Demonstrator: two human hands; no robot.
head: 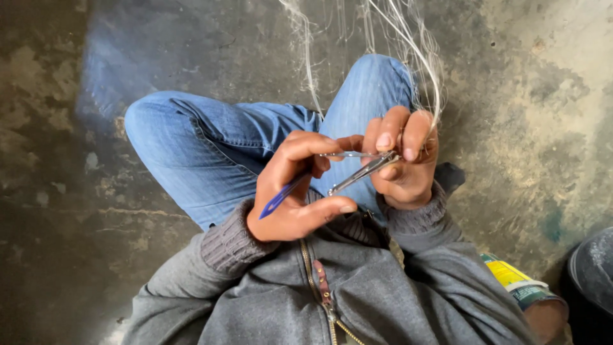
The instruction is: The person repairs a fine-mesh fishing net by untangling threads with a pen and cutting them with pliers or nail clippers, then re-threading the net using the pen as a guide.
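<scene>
Up close to the chest, the left hand (pixel 297 191) grips a blue needle (pixel 281 197). Beside it, the right hand (pixel 402 160) pinches a metal nail clipper (pixel 361 172) and thin white threads (pixel 418 57), pulled tight so they stay straight, above the jeans (pixel 211 153).

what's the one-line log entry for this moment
left hand: holds blue tool | right hand: pinches threads, metal clipper | seated on floor

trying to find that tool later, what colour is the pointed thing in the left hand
Blue; the pointed tool sticks out of the left hand, clearest in the head view.
</scene>
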